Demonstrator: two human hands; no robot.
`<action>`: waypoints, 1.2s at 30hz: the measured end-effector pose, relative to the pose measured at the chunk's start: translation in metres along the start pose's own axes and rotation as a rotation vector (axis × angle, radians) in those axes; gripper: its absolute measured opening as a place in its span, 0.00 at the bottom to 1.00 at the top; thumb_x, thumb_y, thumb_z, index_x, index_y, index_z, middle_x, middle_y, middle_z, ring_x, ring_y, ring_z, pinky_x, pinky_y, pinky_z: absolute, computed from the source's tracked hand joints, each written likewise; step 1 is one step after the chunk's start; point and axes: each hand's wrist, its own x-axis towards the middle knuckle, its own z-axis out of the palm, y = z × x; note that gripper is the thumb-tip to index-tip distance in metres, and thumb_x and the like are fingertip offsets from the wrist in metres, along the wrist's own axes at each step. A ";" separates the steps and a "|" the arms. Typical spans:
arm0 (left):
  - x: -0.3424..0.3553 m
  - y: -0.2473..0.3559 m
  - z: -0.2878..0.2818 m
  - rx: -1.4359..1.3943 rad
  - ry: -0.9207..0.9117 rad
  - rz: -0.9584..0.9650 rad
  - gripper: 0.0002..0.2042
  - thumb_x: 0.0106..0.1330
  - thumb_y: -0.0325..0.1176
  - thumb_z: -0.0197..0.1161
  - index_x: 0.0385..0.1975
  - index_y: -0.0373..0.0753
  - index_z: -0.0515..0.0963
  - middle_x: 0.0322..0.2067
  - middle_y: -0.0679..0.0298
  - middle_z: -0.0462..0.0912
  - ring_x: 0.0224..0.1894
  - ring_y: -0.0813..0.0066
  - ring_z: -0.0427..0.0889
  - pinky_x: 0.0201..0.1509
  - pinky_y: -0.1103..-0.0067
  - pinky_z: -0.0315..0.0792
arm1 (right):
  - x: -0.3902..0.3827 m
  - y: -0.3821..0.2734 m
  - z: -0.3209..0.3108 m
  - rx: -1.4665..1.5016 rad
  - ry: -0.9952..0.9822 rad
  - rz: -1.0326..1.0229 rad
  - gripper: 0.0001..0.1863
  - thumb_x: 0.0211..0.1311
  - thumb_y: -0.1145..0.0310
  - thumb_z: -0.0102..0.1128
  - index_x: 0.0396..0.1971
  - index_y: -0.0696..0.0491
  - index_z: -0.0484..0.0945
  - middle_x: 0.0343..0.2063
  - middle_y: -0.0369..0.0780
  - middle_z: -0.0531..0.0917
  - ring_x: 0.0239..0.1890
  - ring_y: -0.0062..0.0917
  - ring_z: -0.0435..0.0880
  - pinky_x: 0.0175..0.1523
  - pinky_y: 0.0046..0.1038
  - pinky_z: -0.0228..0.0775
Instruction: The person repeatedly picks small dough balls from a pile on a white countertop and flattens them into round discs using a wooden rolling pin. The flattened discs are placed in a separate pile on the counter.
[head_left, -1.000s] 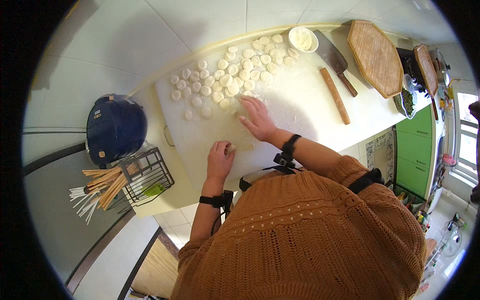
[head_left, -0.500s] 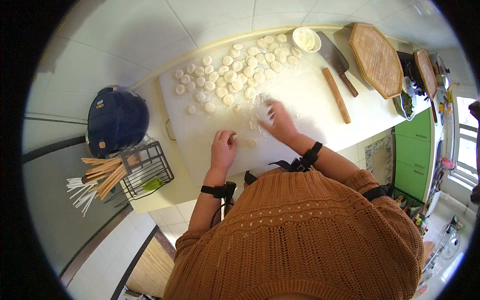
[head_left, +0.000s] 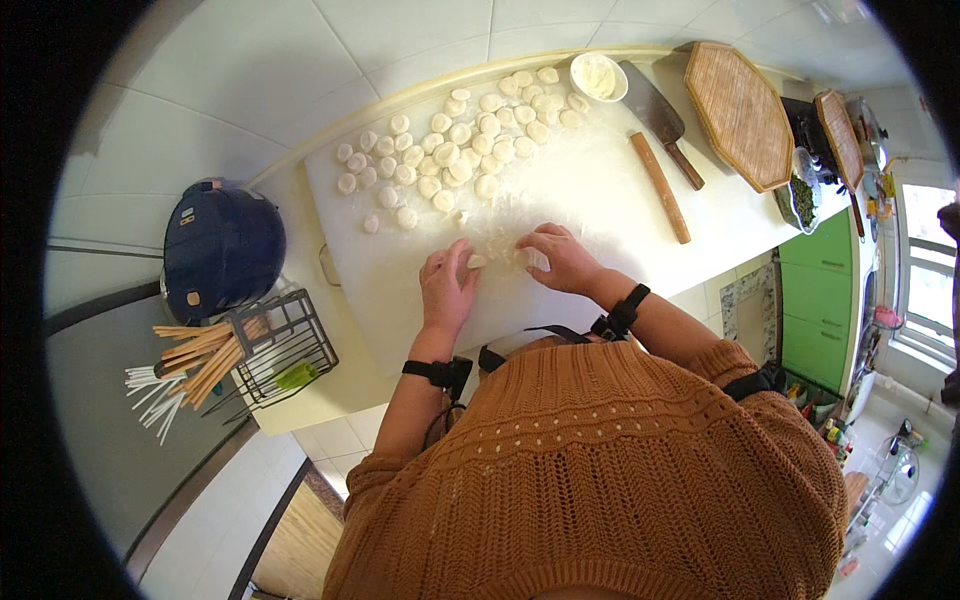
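Note:
My left hand is closed on a small piece of pale dough low over the white board. To its right, my right hand touches the floury surface with curved fingers, thumb and index apart; no held item is clear. Flattened dough rounds lie clustered across the back left of the board, and a small loose scrap sits just above my left hand.
A rolling pin, cleaver, white bowl, octagonal wooden tray and dish of chopped greens are to the right. A blue appliance and wire rack with chopsticks stand left; green cabinets are far right.
My left hand has moved up the board toward the dough rounds. My right hand has shifted rightward and down from the rounds, its fingers now more curled, close to my left hand.

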 end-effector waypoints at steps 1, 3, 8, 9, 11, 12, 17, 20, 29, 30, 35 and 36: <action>-0.001 -0.001 -0.003 -0.017 -0.031 -0.012 0.30 0.63 0.28 0.78 0.67 0.41 0.77 0.56 0.57 0.88 0.65 0.51 0.79 0.74 0.60 0.71 | 0.003 -0.002 -0.002 0.032 0.090 -0.043 0.24 0.63 0.68 0.72 0.59 0.51 0.81 0.57 0.44 0.85 0.67 0.46 0.78 0.76 0.44 0.66; -0.005 -0.003 -0.008 -0.050 -0.057 -0.037 0.32 0.63 0.29 0.78 0.68 0.41 0.77 0.59 0.56 0.86 0.66 0.51 0.77 0.75 0.60 0.70 | 0.014 -0.010 0.003 0.034 0.102 0.038 0.30 0.66 0.66 0.70 0.69 0.52 0.77 0.64 0.48 0.82 0.71 0.48 0.74 0.79 0.45 0.62; -0.008 -0.003 -0.009 -0.107 -0.021 -0.130 0.33 0.61 0.31 0.79 0.68 0.39 0.76 0.57 0.54 0.84 0.61 0.52 0.80 0.69 0.61 0.75 | 0.068 -0.033 0.047 -0.178 0.347 -0.011 0.42 0.76 0.50 0.58 0.82 0.55 0.59 0.81 0.53 0.61 0.85 0.49 0.54 0.87 0.49 0.43; -0.007 -0.001 -0.007 -0.084 0.021 -0.136 0.33 0.61 0.31 0.80 0.68 0.38 0.76 0.56 0.54 0.84 0.60 0.53 0.81 0.67 0.61 0.76 | 0.077 -0.035 0.056 -0.314 0.296 0.026 0.44 0.78 0.47 0.56 0.84 0.55 0.55 0.84 0.54 0.56 0.87 0.48 0.50 0.88 0.50 0.39; -0.005 0.005 -0.001 -0.071 0.045 -0.244 0.34 0.60 0.33 0.81 0.67 0.37 0.75 0.54 0.53 0.84 0.56 0.53 0.82 0.63 0.62 0.77 | 0.089 -0.035 0.069 -0.408 0.315 0.025 0.45 0.79 0.43 0.51 0.84 0.57 0.55 0.85 0.54 0.54 0.88 0.48 0.47 0.88 0.51 0.35; -0.003 0.008 0.002 -0.072 0.066 -0.268 0.34 0.60 0.33 0.81 0.66 0.37 0.75 0.53 0.53 0.84 0.54 0.53 0.82 0.62 0.62 0.77 | 0.091 -0.034 0.072 -0.475 0.234 0.086 0.45 0.79 0.42 0.49 0.84 0.57 0.55 0.85 0.54 0.52 0.88 0.48 0.45 0.89 0.51 0.33; 0.004 0.019 0.019 -0.032 0.119 -0.243 0.31 0.61 0.33 0.80 0.64 0.37 0.76 0.48 0.54 0.85 0.48 0.53 0.82 0.58 0.62 0.77 | 0.076 -0.020 0.052 0.113 0.471 -0.110 0.37 0.76 0.46 0.59 0.74 0.54 0.68 0.78 0.53 0.66 0.79 0.53 0.63 0.84 0.53 0.49; 0.006 0.015 0.027 -0.015 0.130 -0.155 0.28 0.63 0.28 0.77 0.64 0.37 0.76 0.47 0.55 0.87 0.50 0.53 0.83 0.57 0.62 0.78 | 0.046 -0.014 0.033 0.087 0.316 0.038 0.28 0.71 0.58 0.69 0.66 0.52 0.75 0.68 0.52 0.74 0.73 0.52 0.68 0.78 0.54 0.58; 0.014 0.016 0.025 -0.296 0.012 -0.093 0.35 0.60 0.20 0.77 0.70 0.40 0.74 0.51 0.56 0.87 0.51 0.56 0.86 0.60 0.65 0.81 | 0.015 -0.018 0.008 0.129 -0.059 0.306 0.22 0.65 0.66 0.76 0.53 0.55 0.77 0.50 0.46 0.84 0.44 0.42 0.86 0.52 0.41 0.80; 0.015 0.017 0.023 -0.308 0.004 -0.116 0.36 0.60 0.21 0.78 0.71 0.40 0.73 0.52 0.56 0.87 0.51 0.58 0.87 0.59 0.66 0.83 | 0.022 -0.020 0.005 0.228 0.124 0.333 0.21 0.66 0.65 0.75 0.53 0.56 0.76 0.47 0.46 0.85 0.41 0.44 0.86 0.50 0.43 0.81; 0.009 0.006 0.012 -0.403 0.040 -0.156 0.36 0.60 0.22 0.79 0.69 0.38 0.71 0.54 0.56 0.84 0.49 0.64 0.87 0.55 0.69 0.85 | 0.065 -0.039 0.004 0.410 0.612 0.241 0.23 0.71 0.63 0.70 0.60 0.59 0.76 0.48 0.50 0.86 0.48 0.48 0.86 0.58 0.46 0.79; 0.006 0.001 0.010 -0.382 0.071 -0.158 0.33 0.61 0.22 0.77 0.67 0.36 0.71 0.53 0.56 0.83 0.49 0.64 0.87 0.55 0.69 0.85 | 0.073 -0.044 0.009 0.309 0.548 0.312 0.24 0.72 0.63 0.70 0.61 0.59 0.76 0.48 0.52 0.86 0.51 0.48 0.85 0.61 0.46 0.78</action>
